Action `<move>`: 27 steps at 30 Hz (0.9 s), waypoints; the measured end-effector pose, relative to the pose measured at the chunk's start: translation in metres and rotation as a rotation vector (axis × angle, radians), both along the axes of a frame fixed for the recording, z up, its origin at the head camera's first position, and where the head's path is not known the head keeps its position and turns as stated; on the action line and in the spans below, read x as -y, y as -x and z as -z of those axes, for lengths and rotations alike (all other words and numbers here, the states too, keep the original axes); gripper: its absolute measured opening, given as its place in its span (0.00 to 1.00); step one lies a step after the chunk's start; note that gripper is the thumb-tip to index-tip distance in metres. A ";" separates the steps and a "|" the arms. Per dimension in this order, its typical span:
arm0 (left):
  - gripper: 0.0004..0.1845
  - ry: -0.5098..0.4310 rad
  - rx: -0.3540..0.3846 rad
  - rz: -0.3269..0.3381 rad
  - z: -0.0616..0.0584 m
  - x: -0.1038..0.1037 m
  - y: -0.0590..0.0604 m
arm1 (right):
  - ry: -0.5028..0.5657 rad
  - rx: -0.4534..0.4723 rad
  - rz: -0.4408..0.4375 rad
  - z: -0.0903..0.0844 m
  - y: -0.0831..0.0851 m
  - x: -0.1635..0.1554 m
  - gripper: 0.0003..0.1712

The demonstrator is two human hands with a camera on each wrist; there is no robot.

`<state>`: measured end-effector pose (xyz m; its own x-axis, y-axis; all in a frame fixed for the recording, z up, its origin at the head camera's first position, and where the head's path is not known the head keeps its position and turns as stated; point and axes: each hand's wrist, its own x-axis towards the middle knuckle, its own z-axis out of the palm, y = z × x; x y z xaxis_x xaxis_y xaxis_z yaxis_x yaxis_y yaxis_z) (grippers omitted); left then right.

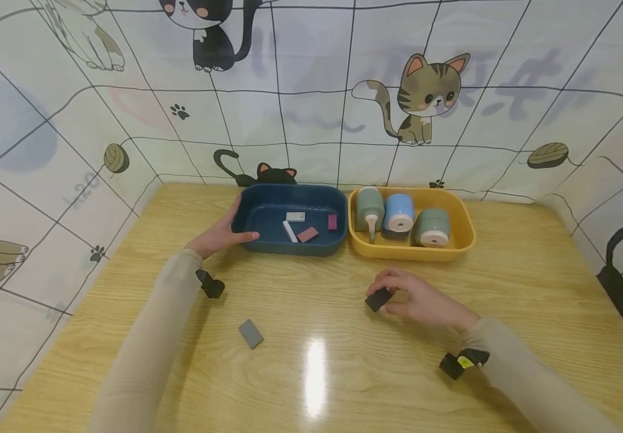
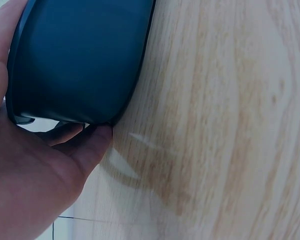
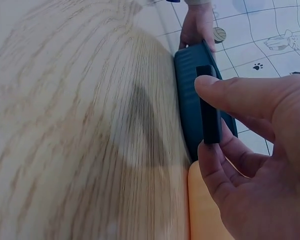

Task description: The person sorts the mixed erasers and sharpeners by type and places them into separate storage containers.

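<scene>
Above the table, right hand [image 1: 420,299] pinches black block [image 1: 379,299] endwise; left hand [image 1: 215,236] grips blue tray [image 1: 246,213].

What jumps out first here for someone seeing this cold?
Two trays side by side at the table's far edge: a dark blue tray holding a few small erasers, and a yellow tray holding three round sharpeners. The left hand holds the blue tray's near left corner, while the right hand pinches a small black block just above the table. A grey eraser lies alone on the wood between the arms.
</scene>
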<state>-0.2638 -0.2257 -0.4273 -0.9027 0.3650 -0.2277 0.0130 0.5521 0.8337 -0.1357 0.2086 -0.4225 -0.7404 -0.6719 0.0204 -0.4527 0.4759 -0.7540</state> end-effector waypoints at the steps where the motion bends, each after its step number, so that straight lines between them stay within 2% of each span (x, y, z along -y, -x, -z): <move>1: 0.62 -0.001 -0.001 -0.001 0.000 0.000 0.000 | 0.006 0.005 0.002 -0.001 0.001 0.001 0.20; 6: 0.65 0.001 -0.003 -0.007 -0.001 0.000 0.001 | 0.022 0.043 0.008 -0.002 0.008 0.004 0.19; 15: 0.60 0.036 0.006 -0.014 -0.007 -0.003 0.000 | -0.001 0.067 0.006 -0.004 0.020 0.013 0.20; 23: 0.57 0.033 0.041 -0.003 -0.043 -0.016 -0.017 | 0.046 0.085 -0.012 -0.010 0.028 0.026 0.19; 27: 0.55 0.038 0.044 -0.003 -0.047 -0.018 -0.020 | 0.050 0.091 -0.010 -0.013 0.032 0.032 0.19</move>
